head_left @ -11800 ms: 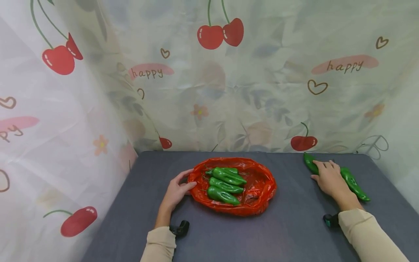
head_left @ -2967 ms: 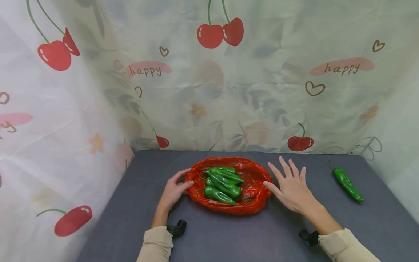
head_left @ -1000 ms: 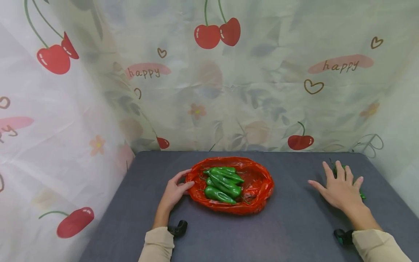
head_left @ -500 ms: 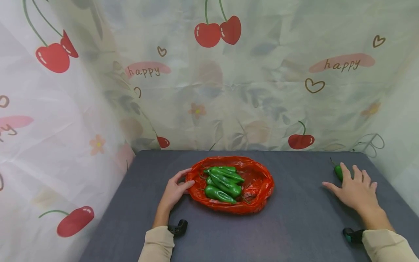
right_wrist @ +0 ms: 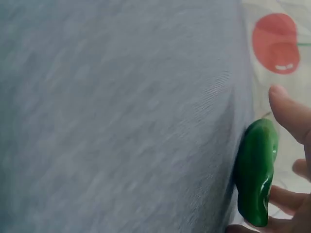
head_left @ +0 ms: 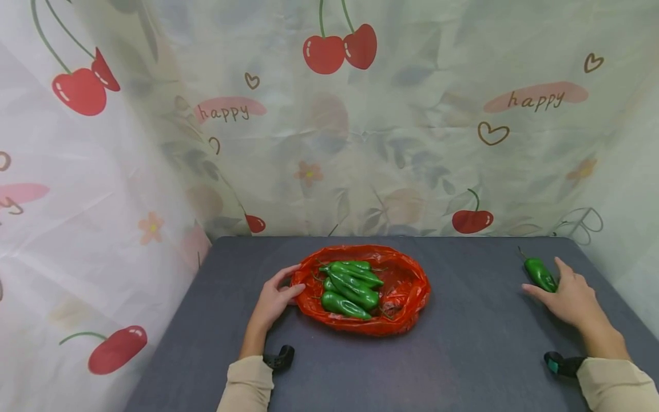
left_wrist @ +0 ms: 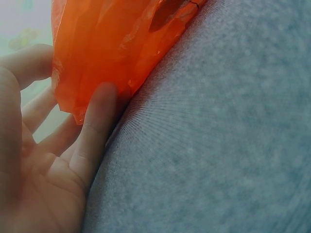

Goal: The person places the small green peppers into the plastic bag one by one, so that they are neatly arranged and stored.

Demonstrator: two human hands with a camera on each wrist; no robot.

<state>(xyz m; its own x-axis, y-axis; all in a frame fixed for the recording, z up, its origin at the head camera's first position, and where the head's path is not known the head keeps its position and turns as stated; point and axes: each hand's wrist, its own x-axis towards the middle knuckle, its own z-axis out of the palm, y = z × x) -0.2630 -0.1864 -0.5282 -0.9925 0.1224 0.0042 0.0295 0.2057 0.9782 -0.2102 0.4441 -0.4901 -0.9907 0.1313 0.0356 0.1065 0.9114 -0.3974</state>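
Observation:
A red plastic bag (head_left: 360, 329) with its rim rolled down stands on the table and holds several green peppers (head_left: 352, 289). At its left side my left hand (head_left: 273, 294) grips the rim; the left wrist view shows the thumb (left_wrist: 99, 114) against the outside of the orange-red plastic. Farther right lies a single green pepper (head_left: 539, 274), stem pointing away. My right hand (head_left: 574, 297) is spread around its near end, thumb to its left and fingers to its right. In the right wrist view the thumb (right_wrist: 291, 114) stands apart from this pepper, and some fingers are behind it.
A dark grey cloth covers the table (head_left: 463, 343). Printed curtains (head_left: 401, 143) with cherries rise directly behind its far edge and along the left side. A black strap device (head_left: 563, 364) sits on the right wrist, another (head_left: 280, 359) on the left.
One of two peppers at the right went into the bag earlier. My right hand then moved back right and has now come down around the other pepper. My left hand has stayed at the rim.

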